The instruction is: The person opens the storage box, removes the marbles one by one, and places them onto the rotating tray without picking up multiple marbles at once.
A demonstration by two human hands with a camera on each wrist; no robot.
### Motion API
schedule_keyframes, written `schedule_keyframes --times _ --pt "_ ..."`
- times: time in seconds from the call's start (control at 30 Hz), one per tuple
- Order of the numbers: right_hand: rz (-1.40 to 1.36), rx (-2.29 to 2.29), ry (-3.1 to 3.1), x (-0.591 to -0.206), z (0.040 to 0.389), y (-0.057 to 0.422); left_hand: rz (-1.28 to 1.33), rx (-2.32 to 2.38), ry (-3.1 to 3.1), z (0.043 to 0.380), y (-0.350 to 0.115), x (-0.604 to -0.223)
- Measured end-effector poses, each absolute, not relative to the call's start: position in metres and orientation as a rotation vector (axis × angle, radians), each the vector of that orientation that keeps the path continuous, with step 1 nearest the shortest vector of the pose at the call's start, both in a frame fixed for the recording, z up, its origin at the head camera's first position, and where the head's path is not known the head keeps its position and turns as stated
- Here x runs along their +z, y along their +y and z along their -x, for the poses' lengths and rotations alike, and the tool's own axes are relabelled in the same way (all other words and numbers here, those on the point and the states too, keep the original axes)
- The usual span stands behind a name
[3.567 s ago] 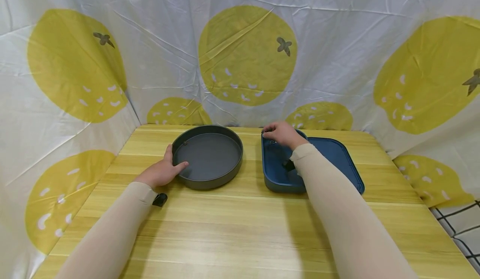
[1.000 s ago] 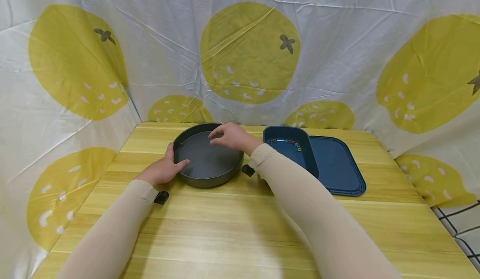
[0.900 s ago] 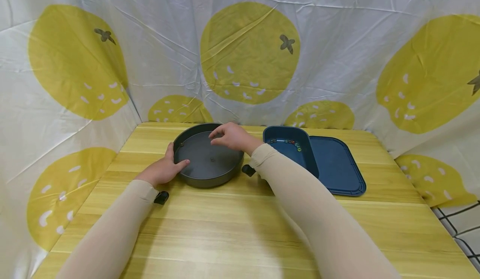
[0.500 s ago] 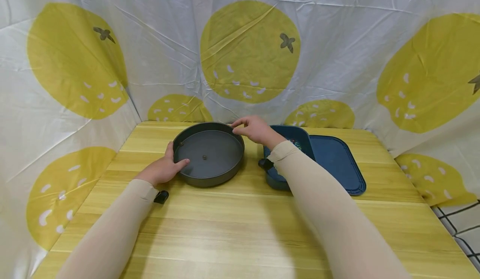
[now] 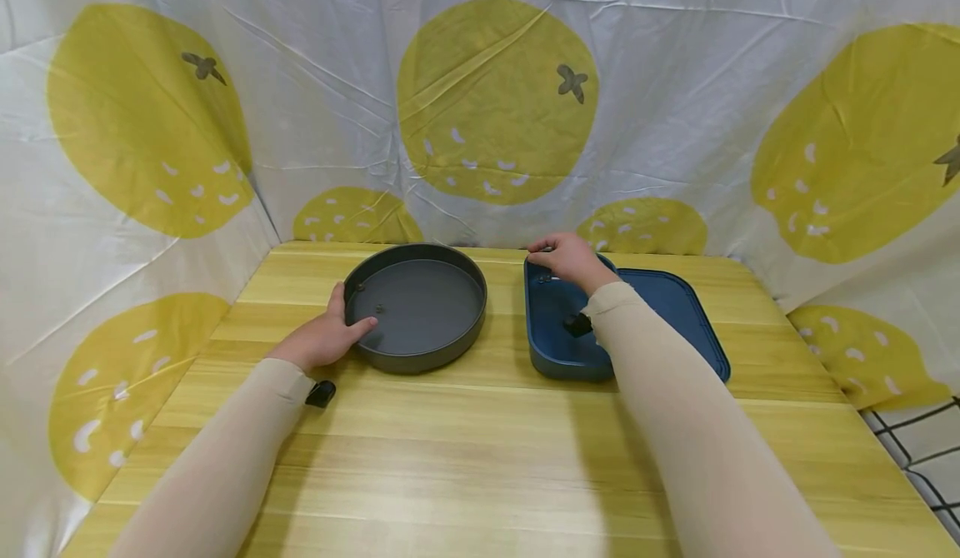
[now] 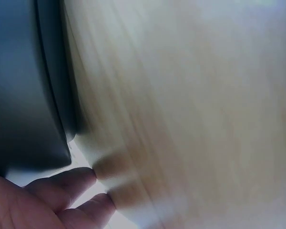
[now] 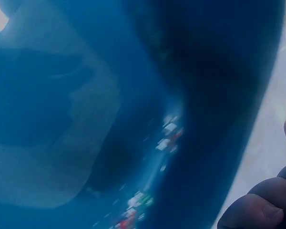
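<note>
A round dark grey pan (image 5: 420, 362) stands on the left of the wooden table. My left hand (image 5: 318, 341) rests at its left side, thumb over the rim and fingers outside; in the left wrist view the fingertips (image 6: 97, 202) lie low beside the pan. Inside are a small round marble (image 5: 378, 309) near the thumb and another marble (image 5: 360, 287) by the left wall. My right hand (image 5: 566, 258) is over the back left corner of the blue rectangular bin (image 5: 536, 337), fingers loosely bent. Small marbles (image 5: 544, 278) lie below it; the right wrist view shows several coloured marbles (image 7: 169, 129), blurred.
A flat blue lid (image 5: 678, 312) lies partly behind and right of the bin. White cloth (image 5: 337, 83) with yellow fruit prints hangs along the back and sides. Bare wooden table (image 5: 450, 458) lies in front. A black wire grid (image 5: 915, 458) shows at the lower right.
My right hand moved right from over the pan to the bin. A marble appeared on the pan's floor and rolled left towards my thumb. My left hand stayed put.
</note>
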State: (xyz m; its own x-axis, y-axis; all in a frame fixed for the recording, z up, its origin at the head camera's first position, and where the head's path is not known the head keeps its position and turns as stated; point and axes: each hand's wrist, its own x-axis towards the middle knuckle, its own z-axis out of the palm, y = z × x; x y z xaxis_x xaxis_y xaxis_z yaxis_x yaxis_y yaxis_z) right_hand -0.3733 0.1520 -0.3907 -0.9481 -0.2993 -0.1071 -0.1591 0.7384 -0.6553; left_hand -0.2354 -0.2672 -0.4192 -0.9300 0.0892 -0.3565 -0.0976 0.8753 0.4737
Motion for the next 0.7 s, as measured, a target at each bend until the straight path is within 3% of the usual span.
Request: schedule_keyframes --times 0.7 --pt "0.415 -0.587 2.749 -0.424 0.387 0.165 0.027 0.686 2.685 0.235 -0.265 -0.419"
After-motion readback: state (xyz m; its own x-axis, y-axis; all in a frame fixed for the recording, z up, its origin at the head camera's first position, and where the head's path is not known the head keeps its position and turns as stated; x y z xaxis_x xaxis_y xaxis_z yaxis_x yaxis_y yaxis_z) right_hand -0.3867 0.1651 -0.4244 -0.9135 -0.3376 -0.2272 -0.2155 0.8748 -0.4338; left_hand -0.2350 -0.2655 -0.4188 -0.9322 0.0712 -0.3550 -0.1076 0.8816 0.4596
